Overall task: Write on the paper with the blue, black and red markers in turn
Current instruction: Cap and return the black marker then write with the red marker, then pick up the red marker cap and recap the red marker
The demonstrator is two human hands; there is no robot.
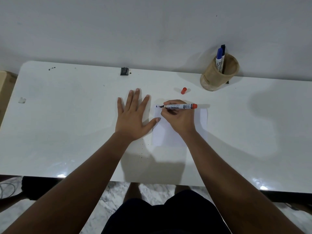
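Note:
A white sheet of paper point(202, 121) lies on the white table point(67, 124), right of centre. My right hand point(179, 118) grips the red marker point(179, 106), which lies nearly level with its tip at the paper's top left corner, beside small dark and blue marks. Its red cap point(183, 90) lies loose on the table behind the paper. My left hand point(132, 115) rests flat with fingers spread on the table, thumb touching the paper's left edge. The blue marker point(219, 59) and the black marker point(223, 49) stand capped in the tan holder point(217, 76).
The tan holder stands at the back right by the wall. A small dark block point(124, 71) sits at the table's far edge. A scrap of tape point(22, 100) lies far left. The table's near edge runs just above my legs.

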